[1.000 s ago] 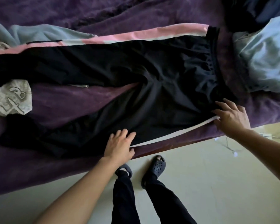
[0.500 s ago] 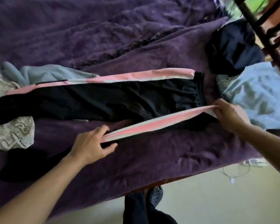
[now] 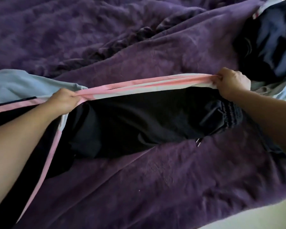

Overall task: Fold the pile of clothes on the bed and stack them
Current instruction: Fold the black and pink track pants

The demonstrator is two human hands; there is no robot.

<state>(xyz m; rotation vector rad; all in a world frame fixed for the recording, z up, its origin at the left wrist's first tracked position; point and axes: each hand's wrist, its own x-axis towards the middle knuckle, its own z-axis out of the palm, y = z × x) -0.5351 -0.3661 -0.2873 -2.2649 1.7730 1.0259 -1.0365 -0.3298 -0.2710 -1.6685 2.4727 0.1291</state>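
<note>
- Leftmost, a soft pale-blue knit garment (image 3: 15, 83) lies rumpled on the bed, its near edge under the trousers.
- The left hand (image 3: 64, 100) has its grip curled tight round bunched pink-and-white stripe cloth.
- Smooth black track trousers with pink and white side stripes (image 3: 139, 119) lie lengthwise across the bed. Both striped edges are drawn into one taut band at the far side, and the black cloth sags in loose folds.
- A gathered, ribbed elastic waistband (image 3: 229, 116) bulges at the right end, and a thin speckled drawstring (image 3: 198, 142) dangles below it.
- The right hand (image 3: 231, 83) clenches its grip on the stripes' waist end.
- A slick dark navy garment (image 3: 271, 38) is heaped beyond it.
- A fuzzy, creased purple plush blanket (image 3: 155, 187) lies under everything.
</note>
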